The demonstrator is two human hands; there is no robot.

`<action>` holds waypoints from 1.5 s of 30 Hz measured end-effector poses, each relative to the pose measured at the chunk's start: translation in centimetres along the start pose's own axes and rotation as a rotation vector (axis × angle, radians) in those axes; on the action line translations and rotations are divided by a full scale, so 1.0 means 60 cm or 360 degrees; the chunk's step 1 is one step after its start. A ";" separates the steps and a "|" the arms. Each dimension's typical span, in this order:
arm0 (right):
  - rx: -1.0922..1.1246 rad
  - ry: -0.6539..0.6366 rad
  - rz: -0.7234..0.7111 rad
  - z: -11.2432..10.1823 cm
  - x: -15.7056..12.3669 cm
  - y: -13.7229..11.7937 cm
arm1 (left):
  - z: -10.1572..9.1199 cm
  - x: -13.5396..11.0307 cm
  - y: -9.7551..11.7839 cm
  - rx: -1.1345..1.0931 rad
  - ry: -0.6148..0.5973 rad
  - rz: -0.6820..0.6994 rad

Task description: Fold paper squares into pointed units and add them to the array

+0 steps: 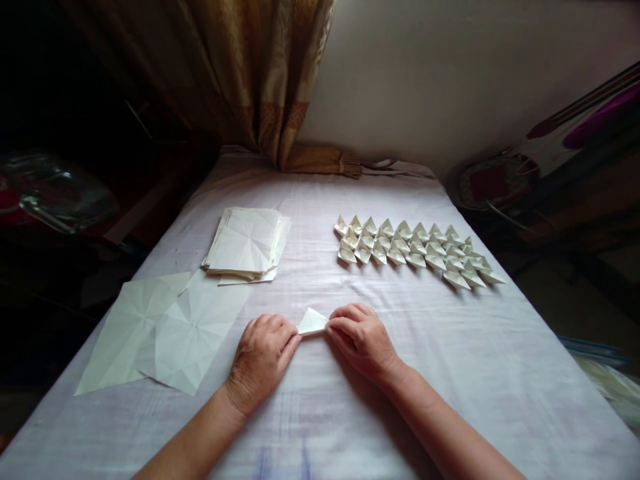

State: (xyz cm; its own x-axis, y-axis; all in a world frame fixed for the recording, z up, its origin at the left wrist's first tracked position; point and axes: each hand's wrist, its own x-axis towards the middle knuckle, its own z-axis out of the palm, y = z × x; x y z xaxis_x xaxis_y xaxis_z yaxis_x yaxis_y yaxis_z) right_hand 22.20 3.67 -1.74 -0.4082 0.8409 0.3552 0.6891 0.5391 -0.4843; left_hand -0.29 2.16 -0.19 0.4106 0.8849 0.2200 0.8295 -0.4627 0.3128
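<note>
The left hand point(265, 360) pinches the left corner of a small, triangular piece of folded white paper point(312, 321), thumb against fingers. The right hand point(363, 340) is clamped on the right corner of the same piece, so it is held between the two hands, its peak pointing to the far side. It sits at the near middle of a large pale lilac-white cloth point(440, 400).

To the left, two loose, creased white paper sheets point(195, 340) overlap, their fold lines spreading from the centre. Just beyond them is an uneven stack of creased white paper squares point(247, 240). On the far right, many small, pointed, boat-like folded paper pieces point(403, 247) stand close together in rows. A gold-brown patterned curtain point(285, 73) hangs at the far edge, before a plain greyish wall point(410, 80).
</note>
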 end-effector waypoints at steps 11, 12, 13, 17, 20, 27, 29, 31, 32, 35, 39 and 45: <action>-0.0093 0.0125 0.0361 0.018 0.007 -0.006 | 0.005 0.018 0.011 0.0188 -0.0035 -0.0114; -0.0109 0.0129 0.0379 0.018 0.007 -0.007 | 0.006 0.017 0.011 0.0187 -0.0032 -0.0114; -0.0124 0.0134 0.0394 0.018 0.008 -0.009 | 0.006 0.017 0.011 0.0182 -0.0029 -0.0117; -0.0178 0.0165 0.0439 0.017 0.012 -0.015 | 0.005 0.018 0.011 0.0138 -0.0025 -0.0132; -0.0193 0.0163 0.0504 0.016 0.014 -0.018 | 0.002 0.019 0.011 0.0102 -0.0036 -0.0140; -0.0220 0.0150 0.0536 0.019 0.014 -0.016 | 0.002 0.019 0.012 0.0096 -0.0038 -0.0147; -0.0223 0.0161 0.0532 0.019 0.014 -0.016 | 0.003 0.018 0.011 0.0085 -0.0035 -0.0146; -0.0228 0.0163 0.0526 0.020 0.014 -0.017 | 0.004 0.018 0.009 0.0068 -0.0046 -0.0150; -0.0231 0.0162 0.0524 0.020 0.014 -0.018 | 0.004 0.018 0.009 0.0061 -0.0059 -0.0153; -0.0238 0.0154 0.0528 0.020 0.014 -0.019 | 0.005 0.017 0.007 0.0063 -0.0091 -0.0161; -0.0221 0.0176 0.0529 0.022 0.013 -0.020 | 0.006 0.016 0.005 0.0061 -0.0050 -0.0170; -0.0203 0.0165 0.0484 0.025 0.014 -0.024 | 0.013 0.016 -0.002 -0.0176 -0.0031 -0.0152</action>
State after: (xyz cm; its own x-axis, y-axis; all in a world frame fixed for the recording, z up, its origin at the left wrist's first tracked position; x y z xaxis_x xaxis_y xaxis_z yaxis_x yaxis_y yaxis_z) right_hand 19.93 3.69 -1.94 -0.1141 0.9493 0.2929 0.8418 0.2490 -0.4789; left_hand 0.31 3.07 -0.72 0.3401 0.9254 0.1671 0.8187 -0.3788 0.4315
